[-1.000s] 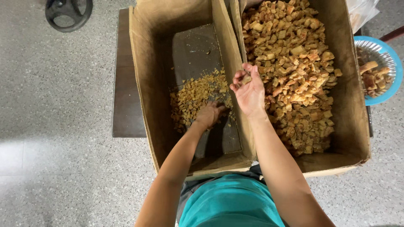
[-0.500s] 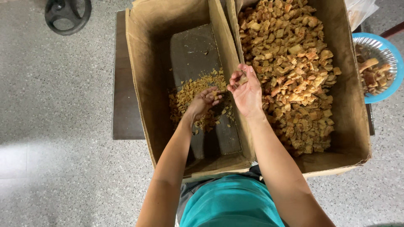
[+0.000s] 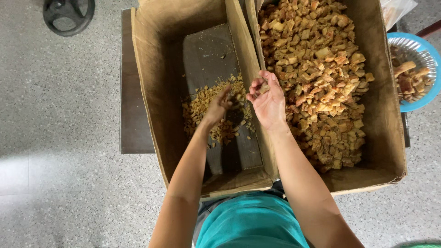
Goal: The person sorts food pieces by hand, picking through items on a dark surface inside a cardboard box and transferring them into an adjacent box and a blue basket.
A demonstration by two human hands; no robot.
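Floor: grey speckled floor [image 3: 59, 138] fills the view around my work, seen from above.
Bench: a dark low bench [image 3: 133, 115] carries both boxes; its bare edge shows at the left.
Right box: a large cardboard box [image 3: 390, 138], close to full of golden-brown fried chunks [image 3: 321, 69], stands touching the left one, wall against wall.
Left box: a narrower cardboard box [image 3: 151, 92] with a dark bottom, mostly bare; a low heap of small crumbled pieces [image 3: 202, 108] lies in its middle.
Shirt: my teal shirt [image 3: 250, 222] shows at the bottom edge, between my two forearms.
Basin: a blue-rimmed basin [image 3: 432, 55], lined with something silvery, sits at the far right just beside the big box and holds a few larger brown pieces.
Black object: a round black object [image 3: 69, 14] lies on the floor at top left, well apart from the boxes.
Right hand: my right hand [image 3: 266, 98] hovers palm up over the shared wall of the two boxes, fingers curled inward around a small piece at the fingertips; the grip itself is too small to make out for certain.
Left hand: my left hand [image 3: 219, 104] is low inside the left box, just above the crumbled heap, fingers drawn loosely together and pointing down; it is blurred, so I cannot tell whether it holds anything.
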